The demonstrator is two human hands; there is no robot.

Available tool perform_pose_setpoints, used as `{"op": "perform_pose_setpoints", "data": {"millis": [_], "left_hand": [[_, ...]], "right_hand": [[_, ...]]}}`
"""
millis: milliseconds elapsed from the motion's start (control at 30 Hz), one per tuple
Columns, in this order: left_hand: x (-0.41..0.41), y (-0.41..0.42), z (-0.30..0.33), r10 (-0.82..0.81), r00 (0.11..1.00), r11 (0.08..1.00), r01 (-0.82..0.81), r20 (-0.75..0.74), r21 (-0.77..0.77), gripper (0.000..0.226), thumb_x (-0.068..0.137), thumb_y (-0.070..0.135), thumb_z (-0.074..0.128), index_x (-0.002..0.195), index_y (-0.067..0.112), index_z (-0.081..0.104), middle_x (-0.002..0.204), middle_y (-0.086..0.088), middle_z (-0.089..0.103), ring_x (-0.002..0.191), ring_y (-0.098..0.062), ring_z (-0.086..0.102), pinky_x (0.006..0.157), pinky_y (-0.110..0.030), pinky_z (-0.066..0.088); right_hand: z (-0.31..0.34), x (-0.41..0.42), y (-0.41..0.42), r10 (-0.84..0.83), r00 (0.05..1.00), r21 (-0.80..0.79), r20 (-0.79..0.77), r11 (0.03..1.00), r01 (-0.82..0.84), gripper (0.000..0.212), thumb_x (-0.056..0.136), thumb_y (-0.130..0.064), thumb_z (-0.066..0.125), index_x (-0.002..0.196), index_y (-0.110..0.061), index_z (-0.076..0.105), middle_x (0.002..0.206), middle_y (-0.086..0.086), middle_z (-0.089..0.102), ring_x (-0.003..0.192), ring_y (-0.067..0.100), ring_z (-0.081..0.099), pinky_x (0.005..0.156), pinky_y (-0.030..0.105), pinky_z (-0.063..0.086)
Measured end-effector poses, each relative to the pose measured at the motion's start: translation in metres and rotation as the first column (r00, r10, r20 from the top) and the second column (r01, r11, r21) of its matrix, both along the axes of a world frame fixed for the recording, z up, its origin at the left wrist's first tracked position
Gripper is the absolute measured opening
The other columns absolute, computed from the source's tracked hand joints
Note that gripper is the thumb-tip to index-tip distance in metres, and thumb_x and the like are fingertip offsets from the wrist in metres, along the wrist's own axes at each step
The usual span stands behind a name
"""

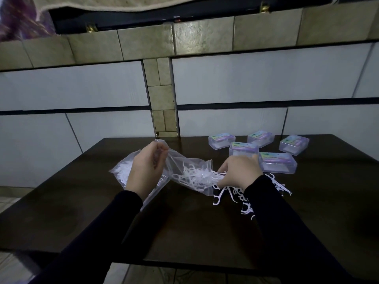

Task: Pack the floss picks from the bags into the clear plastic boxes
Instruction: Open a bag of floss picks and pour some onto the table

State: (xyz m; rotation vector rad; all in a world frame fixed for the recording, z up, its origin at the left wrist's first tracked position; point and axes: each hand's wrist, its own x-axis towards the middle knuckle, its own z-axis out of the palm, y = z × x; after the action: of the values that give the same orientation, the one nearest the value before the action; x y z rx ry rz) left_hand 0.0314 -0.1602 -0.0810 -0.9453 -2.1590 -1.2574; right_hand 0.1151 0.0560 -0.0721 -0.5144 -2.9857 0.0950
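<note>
My left hand grips the raised closed end of a clear plastic bag and holds it tilted above the dark table. White floss picks lie bunched at the bag's open mouth. My right hand is at that mouth and pinches some picks there. A loose pile of floss picks lies on the table under and beside my right wrist. A second bag of picks rests behind my left hand. Several closed clear plastic boxes with purple labels stand at the back right.
The table stands against a tiled wall. Its near edge runs across the bottom of the view, with tiled floor below it. My dark sleeves cover both forearms.
</note>
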Motion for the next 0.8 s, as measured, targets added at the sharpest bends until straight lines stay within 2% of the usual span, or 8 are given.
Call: {"op": "perform_pose_setpoints", "data": {"millis": [133, 167, 267, 300, 367, 433, 567, 800], "left_hand": [[0.000, 0.000, 0.001, -0.002, 1.000, 1.000, 0.002, 0.009, -0.008, 0.013, 0.094, 0.013, 0.056, 0.100, 0.025, 0.056, 0.087, 0.017, 0.059, 0.083, 0.010, 0.057, 0.071, -0.005, 0.046], [0.001, 0.000, 0.001, -0.004, 1.000, 1.000, 0.004, 0.003, -0.009, 0.014, 0.094, 0.013, 0.057, 0.100, 0.025, 0.056, 0.087, 0.017, 0.059, 0.083, 0.011, 0.057, 0.071, -0.005, 0.045], [0.001, 0.001, 0.000, -0.020, 1.000, 1.000, 0.020, -0.024, -0.012, 0.015, 0.093, 0.012, 0.057, 0.100, 0.025, 0.057, 0.087, 0.016, 0.060, 0.082, 0.006, 0.059, 0.073, -0.008, 0.048], [0.001, 0.001, 0.000, -0.024, 0.999, 1.000, 0.024, -0.030, -0.016, 0.015, 0.093, 0.012, 0.057, 0.100, 0.025, 0.057, 0.086, 0.014, 0.061, 0.082, 0.003, 0.060, 0.073, -0.010, 0.049], [0.001, 0.001, -0.002, -0.027, 0.999, 0.999, 0.025, -0.040, -0.027, 0.016, 0.093, 0.012, 0.058, 0.100, 0.026, 0.056, 0.086, 0.012, 0.062, 0.082, 0.001, 0.061, 0.072, -0.011, 0.050], [0.001, 0.001, -0.003, -0.024, 0.999, 0.999, 0.022, -0.044, -0.038, 0.017, 0.093, 0.012, 0.058, 0.099, 0.027, 0.056, 0.086, 0.014, 0.060, 0.083, 0.004, 0.060, 0.071, -0.008, 0.048], [0.002, 0.002, -0.005, -0.015, 0.999, 0.998, 0.012, -0.047, -0.062, 0.016, 0.093, 0.012, 0.058, 0.100, 0.026, 0.055, 0.087, 0.016, 0.059, 0.084, 0.005, 0.059, 0.071, -0.006, 0.046], [-0.002, 0.002, -0.004, 0.016, 0.999, 1.000, -0.017, -0.050, -0.017, 0.013, 0.094, 0.012, 0.056, 0.098, 0.025, 0.055, 0.083, 0.013, 0.059, 0.078, -0.002, 0.058, 0.067, -0.010, 0.047]], "right_hand": [[0.008, 0.006, -0.004, 0.079, 0.995, -0.009, 0.061, 0.997, -0.078, 0.054, 0.070, -0.057, 0.073, 0.121, -0.042, 0.060, 0.117, -0.015, 0.062, 0.119, 0.018, 0.044, 0.100, 0.045, 0.020], [0.010, 0.006, -0.007, 0.103, 0.993, -0.002, 0.058, 0.995, -0.103, 0.051, 0.072, -0.056, 0.071, 0.120, -0.043, 0.060, 0.115, -0.015, 0.062, 0.119, 0.019, 0.042, 0.098, 0.044, 0.020], [0.009, 0.004, -0.015, 0.148, 0.989, 0.050, -0.025, 0.988, -0.147, 0.009, 0.080, -0.045, 0.062, 0.083, -0.037, 0.059, 0.085, -0.012, 0.056, 0.113, 0.022, 0.041, 0.096, 0.044, 0.021], [0.006, 0.002, -0.017, 0.156, 0.987, 0.056, -0.044, 0.987, -0.153, 0.013, 0.081, -0.046, 0.061, 0.076, -0.036, 0.055, 0.077, -0.013, 0.051, 0.111, 0.021, 0.042, 0.097, 0.044, 0.021], [-0.002, -0.002, -0.020, 0.179, 0.980, 0.030, -0.085, 0.984, -0.177, 0.017, 0.081, -0.054, 0.062, 0.086, -0.038, 0.061, 0.082, -0.013, 0.056, 0.108, 0.019, 0.043, 0.101, 0.046, 0.020], [-0.010, -0.007, -0.022, 0.187, 0.977, -0.003, -0.107, 0.982, -0.188, 0.034, 0.077, -0.061, 0.063, 0.101, -0.037, 0.063, 0.096, -0.013, 0.061, 0.108, 0.017, 0.044, 0.106, 0.048, 0.018], [-0.019, -0.012, -0.025, 0.208, 0.972, -0.012, -0.105, 0.978, -0.210, 0.057, 0.074, -0.070, 0.060, 0.120, -0.036, 0.056, 0.111, -0.010, 0.062, 0.112, 0.017, 0.044, 0.101, 0.045, 0.019], [-0.012, -0.006, -0.016, 0.121, 0.984, 0.052, -0.131, 0.992, -0.115, 0.031, 0.077, -0.055, 0.062, 0.102, -0.037, 0.061, 0.101, -0.012, 0.064, 0.108, 0.018, 0.048, 0.094, 0.042, 0.023]]}}
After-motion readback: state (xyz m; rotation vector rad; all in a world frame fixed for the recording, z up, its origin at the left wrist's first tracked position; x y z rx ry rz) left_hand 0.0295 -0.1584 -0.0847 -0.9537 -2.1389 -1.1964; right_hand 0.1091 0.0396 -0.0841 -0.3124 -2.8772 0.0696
